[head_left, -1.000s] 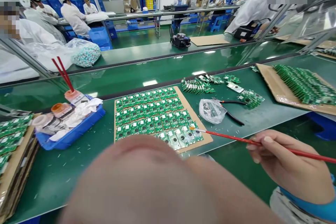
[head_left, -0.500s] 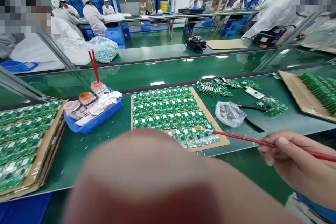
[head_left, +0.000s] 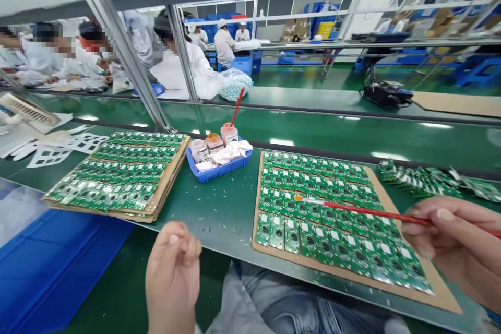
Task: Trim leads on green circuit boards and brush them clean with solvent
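My right hand (head_left: 450, 224) grips the red handle of a paintbrush (head_left: 364, 211). The brush points left, its orange-tan bristles over green circuit boards (head_left: 336, 188) laid in rows on a cardboard sheet (head_left: 434, 300). I cannot tell whether the bristles touch a board. My left hand (head_left: 176, 266) is raised at the table's front edge with its fingers curled in, and nothing shows in it. Beyond it stands a blue tray (head_left: 221, 171) with small jars (head_left: 213, 142) and crumpled white tissue (head_left: 230, 152). A red stick (head_left: 237, 107) stands upright in one jar.
A stack of cardboard sheets (head_left: 172, 182) bearing more boards lies left. Loose boards (head_left: 415, 180) are heaped at the back right. White cut-out sheets (head_left: 50, 154) lie far left. A metal post (head_left: 125, 52) rises behind the table; co-workers in white sit beyond.
The view has turned left. My left hand, blurred close to the camera before, is now lower and farther away, at the table's edge. My right hand still holds the paintbrush over the boards.
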A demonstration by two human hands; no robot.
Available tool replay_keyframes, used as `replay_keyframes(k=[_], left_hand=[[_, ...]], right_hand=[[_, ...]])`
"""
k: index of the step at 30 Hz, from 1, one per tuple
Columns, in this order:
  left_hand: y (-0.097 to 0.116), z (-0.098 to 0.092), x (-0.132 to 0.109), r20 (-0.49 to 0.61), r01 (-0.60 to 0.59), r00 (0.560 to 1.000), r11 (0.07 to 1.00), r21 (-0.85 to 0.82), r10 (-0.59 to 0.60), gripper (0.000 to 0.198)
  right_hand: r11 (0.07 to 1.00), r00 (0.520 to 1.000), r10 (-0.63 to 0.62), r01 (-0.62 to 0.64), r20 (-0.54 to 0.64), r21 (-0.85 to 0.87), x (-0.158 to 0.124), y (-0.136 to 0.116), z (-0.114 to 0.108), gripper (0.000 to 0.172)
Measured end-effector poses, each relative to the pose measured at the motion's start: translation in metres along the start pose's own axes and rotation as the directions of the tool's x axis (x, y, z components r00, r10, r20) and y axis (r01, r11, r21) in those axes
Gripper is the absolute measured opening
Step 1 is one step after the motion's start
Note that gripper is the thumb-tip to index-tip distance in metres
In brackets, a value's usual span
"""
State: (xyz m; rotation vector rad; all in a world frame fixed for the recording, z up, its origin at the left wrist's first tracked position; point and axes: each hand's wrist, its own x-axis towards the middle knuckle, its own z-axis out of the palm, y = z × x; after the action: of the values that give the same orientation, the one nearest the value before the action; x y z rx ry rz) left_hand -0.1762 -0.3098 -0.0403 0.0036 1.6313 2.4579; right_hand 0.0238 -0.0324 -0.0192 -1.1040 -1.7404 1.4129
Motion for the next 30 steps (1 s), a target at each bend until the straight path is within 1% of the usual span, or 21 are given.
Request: replay_keyframes(k=[1, 3, 6, 8, 10, 13, 15, 17, 20, 21, 23, 25, 27, 30], left_hand=[[-0.007, -0.013, 0.005, -0.096, 0.028, 0.995, 0.994, 0.107, -0.018, 0.04], [-0.023, -0.033, 0.013, -0.164, 0.067, 0.986, 0.98, 0.185, -0.036, 0.041], [-0.042, -0.05, 0.019, -0.183, 0.102, 0.982, 0.952, 0.29, -0.049, 0.041], [-0.051, -0.056, 0.023, -0.193, 0.105, 0.981, 0.917, 0.385, -0.032, 0.041], [-0.056, -0.06, 0.028, -0.207, 0.103, 0.978, 0.861, 0.498, 0.003, 0.037], [-0.059, -0.063, 0.037, -0.199, 0.104, 0.979, 0.725, 0.68, 0.046, 0.025], [-0.06, -0.061, 0.045, -0.15, 0.077, 0.986, 0.616, 0.784, 0.068, 0.015], [-0.063, -0.057, 0.054, -0.075, 0.021, 0.994, 0.512, 0.859, 0.085, 0.009], [-0.072, -0.052, 0.067, 0.006, -0.038, 0.996, 0.365, 0.93, 0.089, 0.017], [-0.075, -0.051, 0.071, 0.014, -0.041, 0.996, 0.319, 0.947, 0.086, 0.018], [-0.08, -0.052, 0.077, 0.008, -0.026, 0.997, 0.239, 0.971, 0.076, 0.021], [-0.083, -0.053, 0.081, -0.007, -0.003, 0.998, 0.184, 0.983, 0.055, 0.024], [-0.084, -0.054, 0.083, -0.015, 0.011, 0.999, 0.146, 0.989, 0.028, 0.023], [-0.084, -0.053, 0.081, -0.013, 0.012, 1.0, 0.104, 0.995, 0.009, 0.022]], right_hand=[[0.998, 0.999, 0.012, -0.015, 0.051, 0.062, 0.003, -0.006, 0.008, 0.03], [0.989, 0.989, 0.028, -0.048, 0.144, 0.138, 0.006, -0.019, 0.025, 0.03], [0.989, 0.973, -0.003, -0.031, 0.229, 0.147, 0.007, -0.039, 0.047, 0.032], [0.989, 0.958, -0.041, -0.001, 0.284, 0.147, 0.008, -0.048, 0.059, 0.033], [0.987, 0.941, -0.091, 0.041, 0.327, 0.154, 0.012, -0.054, 0.069, 0.034], [0.979, 0.899, -0.183, 0.13, 0.399, 0.156, 0.02, -0.062, 0.09, 0.034], [0.965, 0.843, -0.261, 0.214, 0.47, 0.152, 0.028, -0.07, 0.114, 0.032], [0.94, 0.782, -0.337, 0.313, 0.524, 0.137, 0.038, -0.08, 0.146, 0.028], [0.891, 0.729, -0.427, 0.439, 0.534, 0.113, 0.054, -0.095, 0.203, 0.023], [0.882, 0.728, -0.444, 0.459, 0.522, 0.11, 0.059, -0.099, 0.221, 0.023], [0.854, 0.71, -0.476, 0.515, 0.518, 0.078, 0.07, -0.102, 0.252, 0.022], [0.831, 0.699, -0.497, 0.555, 0.514, 0.048, 0.078, -0.102, 0.274, 0.022], [0.818, 0.694, -0.502, 0.575, 0.516, 0.022, 0.083, -0.1, 0.288, 0.022], [0.804, 0.687, -0.492, 0.594, 0.534, -0.023, 0.087, -0.096, 0.298, 0.023]])
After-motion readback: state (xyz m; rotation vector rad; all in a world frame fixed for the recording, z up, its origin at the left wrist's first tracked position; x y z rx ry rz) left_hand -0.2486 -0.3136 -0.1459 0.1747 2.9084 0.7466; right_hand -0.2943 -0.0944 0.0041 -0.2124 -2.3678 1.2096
